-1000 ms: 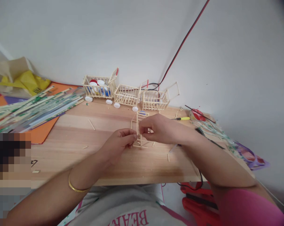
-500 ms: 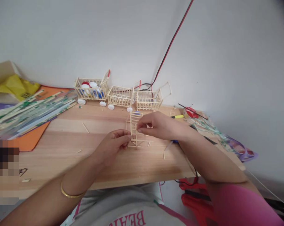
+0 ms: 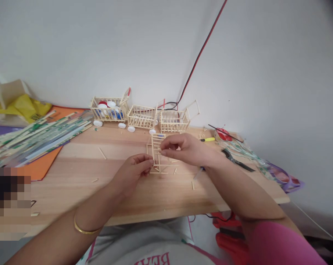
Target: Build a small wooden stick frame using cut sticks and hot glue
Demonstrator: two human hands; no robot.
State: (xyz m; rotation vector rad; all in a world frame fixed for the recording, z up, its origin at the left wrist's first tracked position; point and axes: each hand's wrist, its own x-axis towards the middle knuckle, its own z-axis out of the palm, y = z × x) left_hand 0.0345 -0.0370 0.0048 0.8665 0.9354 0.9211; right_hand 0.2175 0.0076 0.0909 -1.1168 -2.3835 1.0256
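A small frame of thin wooden sticks (image 3: 153, 147) stands on the wooden table between my hands. My left hand (image 3: 139, 165) pinches its near left corner between thumb and fingers. At the frame's right side is my right hand (image 3: 180, 147), thumb and forefinger closed at one of the crosspieces; whether a small stick is between those fingertips is too fine to make out. Behind the frame stand three miniature stick-built carts: a left one (image 3: 108, 109) holding white, red and blue items, a middle one (image 3: 141, 117) with white wheels, and a right one (image 3: 174, 121).
Packs of wooden sticks (image 3: 42, 138) lie on an orange sheet (image 3: 46, 165) at the left. Black pliers (image 3: 238, 161), a yellow-handled tool (image 3: 209, 139) and a tape roll (image 3: 223, 134) are at the right. Loose stick pieces (image 3: 102, 153) are scattered about. A red-black cable (image 3: 202, 51) runs up the wall.
The view has shifted slightly, and more of the pliers shows beside my right arm. Both hands stay at the stick frame in nearly the same pose.
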